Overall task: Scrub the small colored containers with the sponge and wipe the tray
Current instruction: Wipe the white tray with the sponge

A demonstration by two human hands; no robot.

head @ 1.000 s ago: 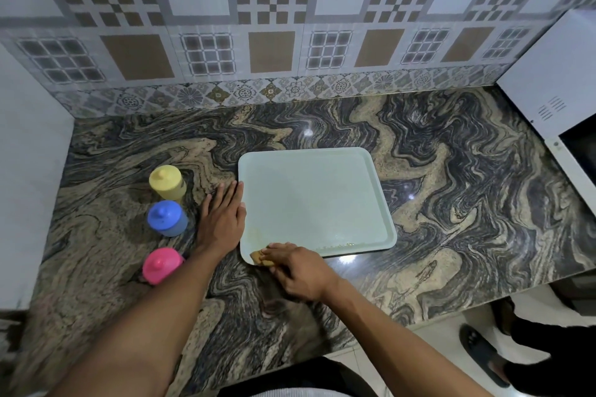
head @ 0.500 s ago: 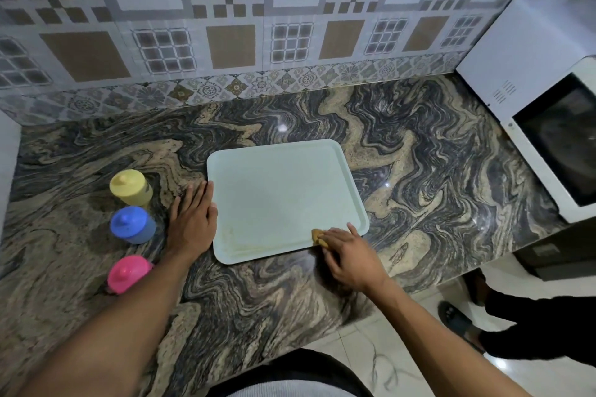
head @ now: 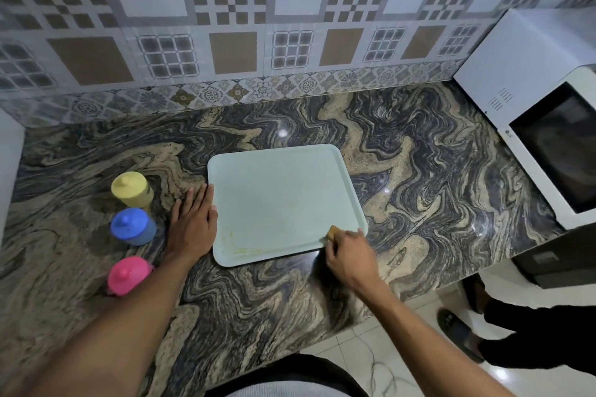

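Observation:
A pale green tray (head: 280, 200) lies flat on the marbled counter, with yellowish smears near its front left corner. My right hand (head: 350, 256) grips a small brown sponge (head: 332, 233) and presses it on the tray's front right corner. Flat on the counter with straight fingers, my left hand (head: 193, 222) rests against the tray's left edge. Left of that hand three small lidded containers stand in a row: yellow (head: 132, 189) at the back, blue (head: 133, 226) in the middle, pink (head: 127, 274) nearest me.
A white microwave (head: 545, 126) stands on the counter at the right. The tiled wall (head: 245, 29) closes the back. Another person's foot in a dark sandal (head: 458, 332) is on the floor at the lower right, past the counter's front edge.
My right hand slid the sponge along the tray's front edge from the left corner to the right corner. My left hand stayed against the tray's left edge.

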